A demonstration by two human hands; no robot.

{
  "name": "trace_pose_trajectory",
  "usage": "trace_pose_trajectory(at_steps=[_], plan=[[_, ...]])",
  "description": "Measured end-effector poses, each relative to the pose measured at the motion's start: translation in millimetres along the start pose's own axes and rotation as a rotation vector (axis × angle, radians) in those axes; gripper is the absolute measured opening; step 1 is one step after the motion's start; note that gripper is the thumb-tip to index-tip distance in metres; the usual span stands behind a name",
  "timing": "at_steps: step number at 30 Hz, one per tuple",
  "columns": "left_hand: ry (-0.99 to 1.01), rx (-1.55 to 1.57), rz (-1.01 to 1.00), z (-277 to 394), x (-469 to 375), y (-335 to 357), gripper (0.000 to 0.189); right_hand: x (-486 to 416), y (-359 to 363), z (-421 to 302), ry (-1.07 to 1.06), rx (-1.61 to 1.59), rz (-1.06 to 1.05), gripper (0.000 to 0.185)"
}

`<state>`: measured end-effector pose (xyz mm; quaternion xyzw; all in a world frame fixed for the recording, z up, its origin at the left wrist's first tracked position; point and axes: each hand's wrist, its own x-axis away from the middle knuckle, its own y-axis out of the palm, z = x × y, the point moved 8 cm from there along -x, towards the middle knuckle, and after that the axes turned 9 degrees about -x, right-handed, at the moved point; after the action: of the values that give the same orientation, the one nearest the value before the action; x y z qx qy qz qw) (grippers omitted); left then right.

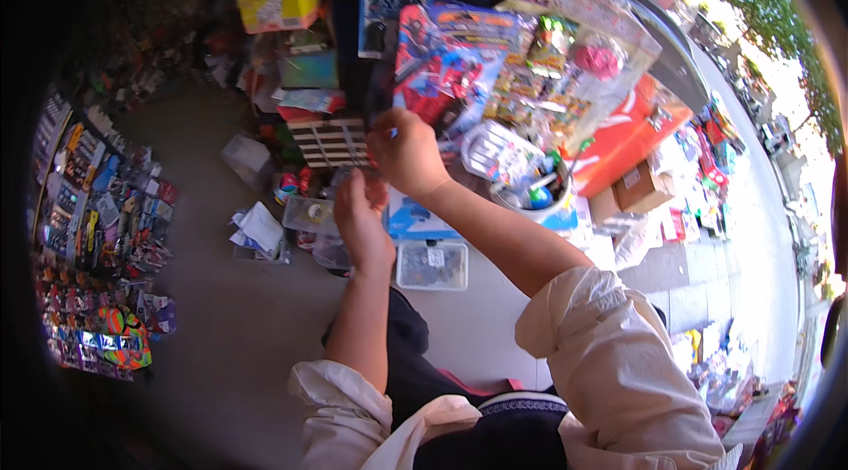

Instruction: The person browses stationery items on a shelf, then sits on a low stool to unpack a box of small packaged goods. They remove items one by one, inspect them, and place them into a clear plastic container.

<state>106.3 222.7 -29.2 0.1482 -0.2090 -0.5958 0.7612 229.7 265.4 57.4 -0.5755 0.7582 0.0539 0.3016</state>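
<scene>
My right hand (409, 155) is raised with curled fingers above the lower left of a red and blue toy package (440, 72). A small bluish bit shows at its fingers; what it is cannot be told. Lower and to the left, my left hand (361, 215) has its thumb and fingers pointing up, beside a clear plastic box (310, 215). Whether it holds anything is hidden. Behind both hands lies a stack of white-edged boxes or trays (331, 142). A lidded clear container (432, 265) of small items sits below my right wrist.
A white tub (540, 211) of small toys stands right of my right forearm, near a red-orange box (629, 132) and cardboard boxes (642, 188). A bin with white papers (260, 231) is on the left. Packed goods hang at the far left (99, 205).
</scene>
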Motion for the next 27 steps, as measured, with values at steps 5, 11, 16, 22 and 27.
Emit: trace_pose_trajectory(at_steps=[5, 11, 16, 22, 27], plan=[[0.001, -0.046, -0.036, -6, 0, 1, 0.018, 155, -75, 105, 0.381, 0.023, -0.201, 0.018], [-0.001, -0.232, -0.149, -13, 15, 25, 0.02, 359, -244, 268, 1.053, 0.004, 0.451, 0.017], [-0.021, -0.532, -0.442, -55, 50, 79, 0.017, 469, -350, 382, 1.43, -0.27, 0.837, 0.014], [0.101, -1.438, -1.34, -149, 145, 138, 0.05, 391, -434, 389, 1.206, 0.582, 0.477, 0.039], [-0.079, -1.744, -1.821, -224, 191, 131, 0.059, 319, -471, 420, 1.061, 0.634, 0.463, 0.05]])
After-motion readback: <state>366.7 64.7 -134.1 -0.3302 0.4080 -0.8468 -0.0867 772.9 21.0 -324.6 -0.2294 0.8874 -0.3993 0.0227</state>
